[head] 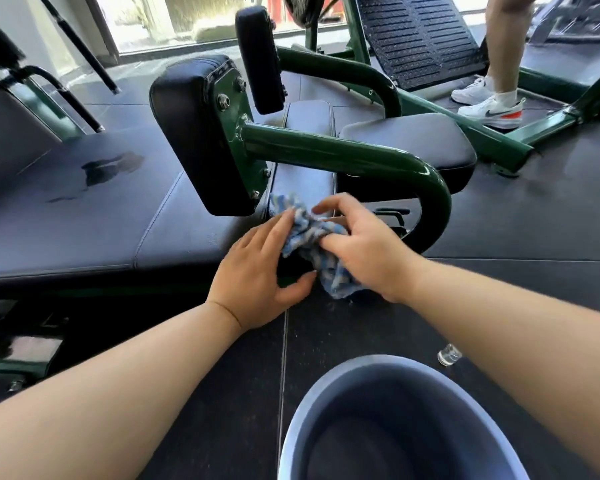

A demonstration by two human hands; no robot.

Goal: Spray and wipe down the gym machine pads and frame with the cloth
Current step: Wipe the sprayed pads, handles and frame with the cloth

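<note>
Because the cloth (310,227) is limp and light, my right hand (368,252) bunches it in its grip; my left hand (257,271), fingers straight, seems only to touch it.

cloth (312,237): blue and white, in woven stripes or checks
frame (326,154): dark glossy green
upright pad (187,133): black with pale stitching
bench pad (84,220): dark blue-grey, one darker blotch
bucket (291,427): grey-blue, darker inside
floor (516,237): black, fine pale speckle
footplate (420,32): black, rows of slots
shoe (492,110): white, dark swoosh, orange-red heel patch
</note>
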